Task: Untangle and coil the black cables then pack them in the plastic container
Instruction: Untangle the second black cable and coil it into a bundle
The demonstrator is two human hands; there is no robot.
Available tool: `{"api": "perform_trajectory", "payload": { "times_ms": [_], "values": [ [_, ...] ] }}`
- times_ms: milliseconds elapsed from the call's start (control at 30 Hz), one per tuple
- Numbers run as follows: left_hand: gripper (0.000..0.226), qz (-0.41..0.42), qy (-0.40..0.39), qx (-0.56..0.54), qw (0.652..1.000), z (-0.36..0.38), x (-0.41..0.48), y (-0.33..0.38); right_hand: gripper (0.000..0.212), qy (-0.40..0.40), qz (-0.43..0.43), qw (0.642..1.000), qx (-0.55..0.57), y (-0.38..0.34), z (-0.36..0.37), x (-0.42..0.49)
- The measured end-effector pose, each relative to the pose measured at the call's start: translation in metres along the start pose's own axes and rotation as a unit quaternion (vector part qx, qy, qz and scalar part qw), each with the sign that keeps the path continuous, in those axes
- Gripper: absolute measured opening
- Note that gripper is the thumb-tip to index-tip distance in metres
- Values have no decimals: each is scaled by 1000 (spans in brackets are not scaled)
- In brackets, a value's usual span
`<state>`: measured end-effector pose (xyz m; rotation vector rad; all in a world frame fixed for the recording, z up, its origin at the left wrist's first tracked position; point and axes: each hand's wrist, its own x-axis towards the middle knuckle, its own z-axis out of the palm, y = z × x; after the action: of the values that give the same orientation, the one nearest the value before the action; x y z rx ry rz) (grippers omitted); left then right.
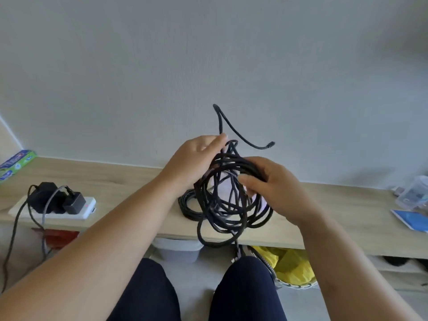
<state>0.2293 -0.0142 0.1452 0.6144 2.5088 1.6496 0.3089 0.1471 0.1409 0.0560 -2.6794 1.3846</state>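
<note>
We hold the tangled black cable (pixel 232 161) up over the wooden shelf (pixel 129 181). Our left hand (pixel 194 158) grips its upper loops and our right hand (pixel 275 188) curls round strands on the right. A coiled cable (pixel 186 209) lies on the shelf beneath, with the clear plastic container (pixel 414 193) far right.

— Any writing you can read?
— Only on the green and blue box (pixel 16 164) at the far left end of the surface. It has pale letters on a blue band, but they are too blurred to spell out.
— Numbers, brands?
— None legible.
</note>
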Motion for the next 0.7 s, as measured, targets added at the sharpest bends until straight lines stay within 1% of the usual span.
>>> {"api": "perform_trajectory", "payload": {
  "times_ms": [33,100,133,200,267,333,400,467,500,567,600,667,700],
  "values": [
    [40,0,-42,7,999,-5,-2,-1,10,26,4,999,45,3,-3,0],
    [49,6,-104,3,995,-13,-4,-4,16,58,13,994,97,7,-7,2],
    [43,16,-111,14,994,-14,-4,-8,21,61,17,992,110,9,-8,4],
    [19,36,-94,45,994,-12,-5,-10,28,58,16,990,125,11,-8,5],
    [8,53,-76,42,995,-10,-7,-10,28,47,9,989,140,13,-5,5],
    [6,64,-78,-12,995,-8,-10,-10,25,38,8,985,166,15,-4,5],
    [10,59,-87,-77,992,-7,-13,-11,26,27,4,984,177,17,-4,5],
    [12,57,-67,-92,992,-3,-13,-15,26,23,9,981,194,17,-4,6],
    [11,61,-45,-74,994,-1,-13,-17,25,29,20,978,208,16,-3,8],
    [8,76,15,3,997,5,-10,-20,18,81,48,970,226,17,0,10],
    [8,77,50,35,995,8,-9,-21,16,129,57,967,214,19,1,12],
    [9,45,113,47,991,10,-6,-21,9,247,51,952,175,20,3,9],
    [9,14,133,28,991,11,-4,-21,6,292,24,942,163,20,3,6]
  ]
}}
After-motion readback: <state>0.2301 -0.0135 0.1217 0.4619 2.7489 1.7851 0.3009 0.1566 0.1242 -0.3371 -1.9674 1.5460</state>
